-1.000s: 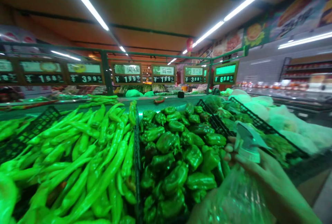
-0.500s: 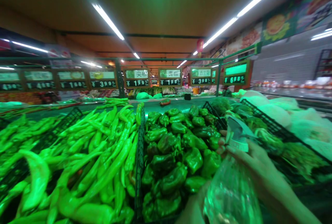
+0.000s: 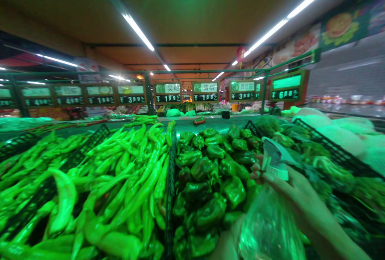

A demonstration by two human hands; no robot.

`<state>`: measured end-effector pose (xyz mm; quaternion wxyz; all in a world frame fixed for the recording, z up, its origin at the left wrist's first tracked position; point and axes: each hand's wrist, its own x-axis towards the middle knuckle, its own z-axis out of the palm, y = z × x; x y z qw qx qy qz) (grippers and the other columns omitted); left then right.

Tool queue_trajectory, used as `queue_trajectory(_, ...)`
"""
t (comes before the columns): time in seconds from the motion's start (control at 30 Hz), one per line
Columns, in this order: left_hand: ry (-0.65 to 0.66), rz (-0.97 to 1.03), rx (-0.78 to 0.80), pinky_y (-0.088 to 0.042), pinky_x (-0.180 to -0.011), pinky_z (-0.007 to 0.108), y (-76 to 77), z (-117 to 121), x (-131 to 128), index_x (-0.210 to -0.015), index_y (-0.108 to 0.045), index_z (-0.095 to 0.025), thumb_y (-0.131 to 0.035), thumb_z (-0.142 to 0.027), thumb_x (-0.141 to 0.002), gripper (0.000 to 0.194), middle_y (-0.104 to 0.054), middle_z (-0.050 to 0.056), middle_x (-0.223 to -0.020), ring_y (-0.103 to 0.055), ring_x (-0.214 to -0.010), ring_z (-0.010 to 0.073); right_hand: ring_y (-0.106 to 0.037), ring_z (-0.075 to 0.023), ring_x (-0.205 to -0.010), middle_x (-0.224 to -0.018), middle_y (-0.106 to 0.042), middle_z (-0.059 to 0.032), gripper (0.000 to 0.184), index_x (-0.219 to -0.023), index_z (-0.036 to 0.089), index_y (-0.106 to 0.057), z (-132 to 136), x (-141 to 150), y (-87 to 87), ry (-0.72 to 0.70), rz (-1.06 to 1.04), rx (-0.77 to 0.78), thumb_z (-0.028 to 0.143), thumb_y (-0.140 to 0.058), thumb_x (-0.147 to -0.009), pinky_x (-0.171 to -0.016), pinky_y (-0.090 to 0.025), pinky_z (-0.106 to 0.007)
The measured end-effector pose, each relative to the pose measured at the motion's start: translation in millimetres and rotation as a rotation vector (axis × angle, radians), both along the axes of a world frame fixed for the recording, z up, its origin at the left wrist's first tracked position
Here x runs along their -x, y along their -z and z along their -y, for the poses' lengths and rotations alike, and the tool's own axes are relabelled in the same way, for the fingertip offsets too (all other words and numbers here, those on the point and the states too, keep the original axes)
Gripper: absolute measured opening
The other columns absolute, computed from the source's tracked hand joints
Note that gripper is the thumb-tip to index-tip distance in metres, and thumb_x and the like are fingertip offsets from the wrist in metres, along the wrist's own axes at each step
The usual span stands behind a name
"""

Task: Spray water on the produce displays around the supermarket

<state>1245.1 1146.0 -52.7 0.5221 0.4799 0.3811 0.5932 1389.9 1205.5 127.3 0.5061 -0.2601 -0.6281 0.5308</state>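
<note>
Plastic bag [image 3: 267, 224] hangs at the bell peppers' [image 3: 210, 212] near right edge, neck gathered, pinched by my right hand [image 3: 290, 183]. I cannot tell whether it's tied, nor how my left hand's [image 3: 229, 236] fingers sit.

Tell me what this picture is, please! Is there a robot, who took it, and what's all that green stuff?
There's no robot here, just a person using two bare hands. The camera sits on their head, so you see roughly what they see. In front is a shop display. Long, bright green peppers lie left of a black crate wall, with chunky, darker green peppers beside them. Leafy greens are further right, and price signs hang behind. The right hand grips the top of a clear plastic bag. The left hand is beside it, low and partly hidden. I can't tell what's inside.
</note>
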Motion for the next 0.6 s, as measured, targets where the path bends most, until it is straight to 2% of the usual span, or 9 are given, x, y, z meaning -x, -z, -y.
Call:
queue_trajectory(0.1,0.029,0.034,0.034,-0.048,-0.104,0.06,-8.5,7.5,4.3,-0.128,-0.064,-0.019,-0.076,-0.068,-0.063,0.083,-0.074,0.016,-0.121,-0.067,-0.117,0.0374,-0.072,-0.0343,-0.099,-0.107,-0.077,-0.0122,0.066,-0.114,0.019,-0.065,0.3,9.0,2.0,-0.003,0.004,0.008,0.058,-0.085,-0.065,-0.086,-0.055,-0.04)
queue_trajectory(0.17,0.022,0.063,0.042,-0.047,-0.106,0.057,-13.8,13.1,8.7,-0.124,-0.067,-0.02,-0.078,-0.069,-0.058,0.083,-0.075,0.015,-0.119,-0.063,-0.123,0.0403,-0.072,-0.0344,-0.098,-0.104,-0.077,-0.0114,0.068,-0.115,0.019,-0.065,1.0,16.0,2.3,-0.016,0.002,0.015,0.059,-0.085,-0.063,-0.085,-0.055,-0.04)
queue_trajectory(0.27,0.003,0.095,0.019,-0.041,-0.113,0.053,-20.5,22.8,18.2,-0.128,-0.064,-0.025,-0.096,-0.049,-0.033,0.104,-0.072,0.012,-0.127,-0.054,-0.133,0.0435,-0.072,-0.0314,-0.091,-0.099,-0.077,-0.0092,0.069,-0.113,0.02,-0.066,2.9,28.3,1.4,-0.062,-0.003,0.012,0.061,-0.086,-0.062,-0.081,-0.055,-0.037)
queue_trajectory(0.3,0.0,0.103,0.013,-0.039,-0.115,0.053,-22.5,25.9,22.0,-0.129,-0.063,-0.025,-0.097,-0.044,-0.029,0.107,-0.071,0.012,-0.129,-0.052,-0.135,0.0441,-0.072,-0.0292,-0.087,-0.095,-0.077,-0.0078,0.066,-0.112,0.02,-0.066,3.7,32.8,1.0,-0.073,-0.001,-0.004,0.061,-0.085,-0.063,-0.078,-0.054,-0.035)
queue_trajectory(0.43,-0.009,0.138,0.024,-0.032,-0.119,0.053,-31.1,36.1,37.8,-0.133,-0.06,-0.023,-0.099,-0.036,-0.03,0.111,-0.068,0.013,-0.133,-0.05,-0.137,0.0427,-0.068,-0.0221,-0.076,-0.081,-0.073,-0.0023,0.053,-0.11,0.021,-0.068,5.6,52.7,0.2,-0.107,0.003,-0.051,0.054,-0.083,-0.071,-0.07,-0.052,-0.029)
queue_trajectory(0.5,0.004,0.163,0.062,-0.031,-0.119,0.053,-34.9,41.6,45.2,-0.129,-0.063,-0.02,-0.095,-0.044,-0.042,0.095,-0.071,0.013,-0.127,-0.052,-0.136,0.0405,-0.069,-0.0229,-0.079,-0.085,-0.073,-0.0031,0.051,-0.109,0.021,-0.068,5.8,63.5,0.8,-0.162,0.009,-0.06,0.053,-0.083,-0.072,-0.073,-0.052,-0.031)
queue_trajectory(0.57,0.03,0.198,0.115,-0.034,-0.117,0.054,-37.5,48.6,51.9,-0.119,-0.069,-0.019,-0.081,-0.059,-0.062,0.07,-0.076,0.013,-0.116,-0.058,-0.131,0.0386,-0.069,-0.025,-0.086,-0.094,-0.073,-0.0051,0.053,-0.111,0.02,-0.068,6.7,74.4,1.8,-0.221,0.017,-0.081,0.053,-0.083,-0.073,-0.078,-0.052,-0.034)
queue_trajectory(0.6,0.041,0.214,0.136,-0.036,-0.115,0.054,-38.4,52.5,55.1,-0.116,-0.07,-0.02,-0.075,-0.061,-0.069,0.064,-0.078,0.011,-0.11,-0.061,-0.127,0.0376,-0.069,-0.0258,-0.089,-0.097,-0.073,-0.0058,0.054,-0.114,0.02,-0.067,7.6,79.7,2.1,-0.245,0.022,-0.088,0.052,-0.083,-0.073,-0.081,-0.052,-0.035)
